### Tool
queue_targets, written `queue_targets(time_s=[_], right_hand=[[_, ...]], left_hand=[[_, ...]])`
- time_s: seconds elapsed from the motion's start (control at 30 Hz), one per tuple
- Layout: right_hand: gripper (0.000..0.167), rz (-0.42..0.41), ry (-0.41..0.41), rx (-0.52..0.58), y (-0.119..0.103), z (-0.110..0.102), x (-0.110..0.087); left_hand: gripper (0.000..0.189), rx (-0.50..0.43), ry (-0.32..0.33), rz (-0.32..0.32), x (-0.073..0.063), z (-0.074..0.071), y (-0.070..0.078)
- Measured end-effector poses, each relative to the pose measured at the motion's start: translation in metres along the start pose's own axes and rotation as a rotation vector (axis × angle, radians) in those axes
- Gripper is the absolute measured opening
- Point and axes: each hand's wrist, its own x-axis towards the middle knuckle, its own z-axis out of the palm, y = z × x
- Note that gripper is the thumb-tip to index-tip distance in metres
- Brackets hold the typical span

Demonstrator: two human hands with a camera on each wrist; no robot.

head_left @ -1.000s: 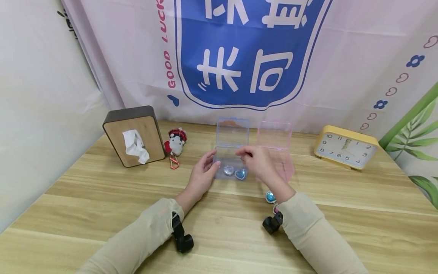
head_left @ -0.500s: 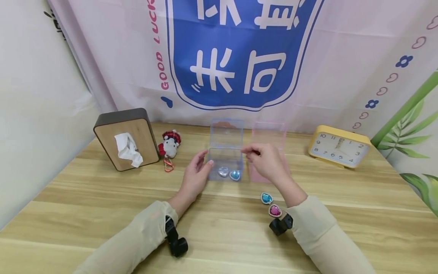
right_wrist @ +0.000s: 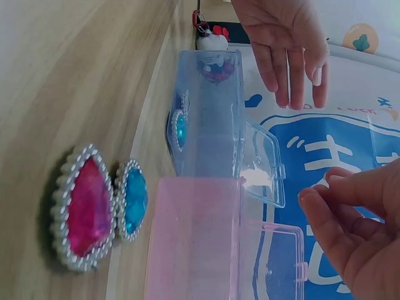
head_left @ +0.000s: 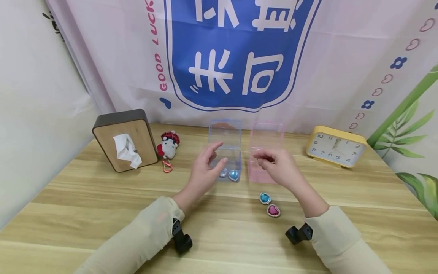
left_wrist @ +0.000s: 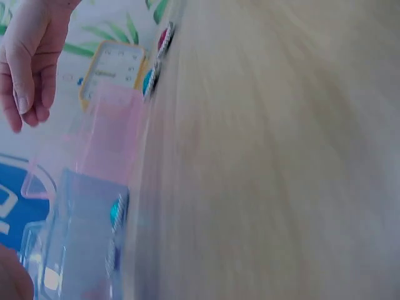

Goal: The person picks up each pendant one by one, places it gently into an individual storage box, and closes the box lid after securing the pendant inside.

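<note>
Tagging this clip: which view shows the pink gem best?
The right wrist view: there the pink gem is largest and sharpest. The head view shows it small but whole; the left wrist view, only edge-on.

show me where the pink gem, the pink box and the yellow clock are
Pink gem [right_wrist: 89,207], right wrist view: middle of its pink face.
Pink box [head_left: 261,176], head view: its near wall.
Yellow clock [head_left: 336,148], head view: middle of its dial.

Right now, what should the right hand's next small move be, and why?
Probably lower the right hand to the loose blue gem: it lies on the table, while a similar blue-stoned piece already sits in the open blue box.
</note>
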Motion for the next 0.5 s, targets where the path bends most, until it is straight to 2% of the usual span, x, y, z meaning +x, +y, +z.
queue_targets(time_s=[0.1, 0.23, 0.5], right_hand=[[0.017, -0.004, -0.02, -0.024, 0.003, -0.004, -0.005], [0.018, 0.007, -0.061, -0.035, 0.008, -0.008, -0.013], [0.022, 0.021, -0.182, -0.085, 0.024, -0.01, -0.025]], left_hand=[[0.045, 0.002, -0.036, 0.011, 0.002, 0.007, 0.003], [0.045, 0.022, -0.089, -0.006, 0.005, 0.015, 0.007], [0.046, 0.104, -0.196, -0.09, 0.012, 0.026, 0.016]])
